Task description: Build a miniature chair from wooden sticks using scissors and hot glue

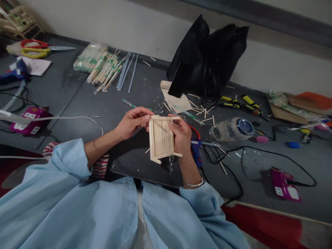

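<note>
A small slatted panel of pale wooden sticks (pixel 163 138), with raised edge strips and stick ends jutting from its corners, is held above the dark table near its front edge. My left hand (pixel 135 122) pinches its upper left corner between thumb and fingers. Along its right side my right hand (pixel 181 135) grips it, the thumb on the upper right corner and the other fingers mostly hidden behind. Just right of that hand lies a blue glue gun (pixel 196 152).
Behind the panel are loose sticks (pixel 204 112), a black phone (pixel 181 80) and a black bag (pixel 207 55). A clear jar (pixel 232 129), black cables and a purple box (pixel 285 185) are at right. Wrapped stick bundles (pixel 106 71), scissors (pixel 48 48) and another purple box (pixel 29 120) are at left.
</note>
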Demonstrator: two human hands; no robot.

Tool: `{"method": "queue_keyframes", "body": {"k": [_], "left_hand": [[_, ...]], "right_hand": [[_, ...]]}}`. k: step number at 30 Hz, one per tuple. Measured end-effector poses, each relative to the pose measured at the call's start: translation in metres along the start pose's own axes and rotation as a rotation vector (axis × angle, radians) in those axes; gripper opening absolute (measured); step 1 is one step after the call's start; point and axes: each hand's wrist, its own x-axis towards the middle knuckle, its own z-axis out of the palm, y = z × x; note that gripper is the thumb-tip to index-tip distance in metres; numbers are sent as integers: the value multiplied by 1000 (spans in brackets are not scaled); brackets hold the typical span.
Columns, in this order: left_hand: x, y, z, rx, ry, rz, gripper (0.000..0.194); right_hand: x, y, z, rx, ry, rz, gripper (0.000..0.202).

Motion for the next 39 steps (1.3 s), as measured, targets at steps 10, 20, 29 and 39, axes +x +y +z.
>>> {"method": "queue_keyframes", "body": {"k": [10, 20, 29, 39], "left_hand": [[7, -10, -7, -96, 47, -101, 17], [12, -21, -11, -221, 112, -202, 27], [19, -25, -18, -269, 45, -288, 29], [13, -21, -11, -157, 90, -364, 31]], "right_hand": [[2, 1, 2, 15, 37, -28, 26], [3, 9, 3, -91, 126, -153, 32], [9, 24, 1, -161, 220, -369, 39], [-8, 15, 3, -458, 149, -514, 41]]}}
